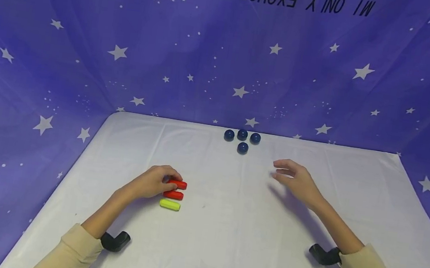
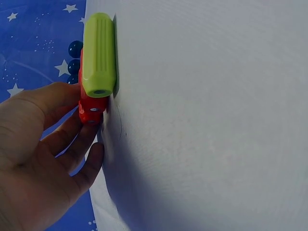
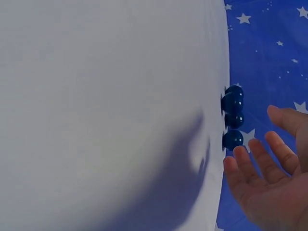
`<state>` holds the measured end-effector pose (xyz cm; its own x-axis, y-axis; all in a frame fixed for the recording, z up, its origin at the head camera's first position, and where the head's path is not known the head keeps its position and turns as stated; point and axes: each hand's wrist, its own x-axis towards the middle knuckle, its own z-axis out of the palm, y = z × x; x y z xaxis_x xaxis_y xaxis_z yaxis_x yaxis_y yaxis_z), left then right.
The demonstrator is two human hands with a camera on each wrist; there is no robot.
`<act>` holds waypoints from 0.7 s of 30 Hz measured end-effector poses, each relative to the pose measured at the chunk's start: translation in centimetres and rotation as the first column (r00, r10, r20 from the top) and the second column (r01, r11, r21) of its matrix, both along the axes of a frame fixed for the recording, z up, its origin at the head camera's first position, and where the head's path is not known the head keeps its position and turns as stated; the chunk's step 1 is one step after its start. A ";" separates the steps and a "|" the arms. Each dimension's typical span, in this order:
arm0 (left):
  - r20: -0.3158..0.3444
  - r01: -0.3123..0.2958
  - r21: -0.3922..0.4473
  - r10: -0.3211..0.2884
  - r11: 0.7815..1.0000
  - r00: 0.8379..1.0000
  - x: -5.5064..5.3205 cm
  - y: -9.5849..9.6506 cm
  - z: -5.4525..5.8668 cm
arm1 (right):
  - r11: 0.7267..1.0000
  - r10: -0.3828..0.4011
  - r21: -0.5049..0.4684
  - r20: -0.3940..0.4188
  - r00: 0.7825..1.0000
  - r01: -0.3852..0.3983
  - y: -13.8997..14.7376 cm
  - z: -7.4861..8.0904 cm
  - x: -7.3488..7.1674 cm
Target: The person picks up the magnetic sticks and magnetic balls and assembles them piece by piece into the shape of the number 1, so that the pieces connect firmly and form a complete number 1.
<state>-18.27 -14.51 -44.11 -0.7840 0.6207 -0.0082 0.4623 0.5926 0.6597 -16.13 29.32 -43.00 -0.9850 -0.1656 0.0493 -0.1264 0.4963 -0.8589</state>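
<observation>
Three short capsule-shaped pieces lie side by side left of the table's middle: a far red piece (image 1: pixel 179 184), a second red piece (image 1: pixel 173 194) and a yellow-green piece (image 1: pixel 170 204). My left hand (image 1: pixel 173 182) curls over the far red piece, thumb and fingertips pinching its left end. In the left wrist view the yellow-green piece (image 2: pixel 98 53) fills the foreground, with the red pieces (image 2: pixel 91 109) behind it against my fingers (image 2: pixel 84 139). My right hand (image 1: pixel 281 170) hovers with relaxed fingers, holding nothing, right of and below several dark blue balls (image 1: pixel 242 147). The balls (image 3: pixel 233 103) lie beyond my right fingertips (image 3: pixel 243 156).
The white table (image 1: pixel 225 244) has a blue star-printed cloth (image 1: pixel 208 60) hanging behind and on both sides. Black wrist mounts sit at my left sleeve (image 1: pixel 115 241) and right sleeve (image 1: pixel 325 255). The balls lie close to the table's far edge.
</observation>
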 end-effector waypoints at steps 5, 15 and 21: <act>-0.006 0.009 -0.007 -0.009 1.000 1.000 -0.2 0.2 0.0 | 0.999 -0.019 -0.048 0.031 0.999 0.020 -1.0 0.1 -1.5; 0.013 0.001 -0.022 -0.001 1.000 1.000 -0.2 0.3 0.2 | 0.996 -0.015 -0.091 0.085 0.996 0.022 -3.4 -0.9 -4.3; 0.019 0.001 -0.014 0.000 1.000 1.000 -0.2 0.2 0.1 | 0.996 -0.031 -0.080 0.098 0.995 0.039 -4.4 -1.1 -5.6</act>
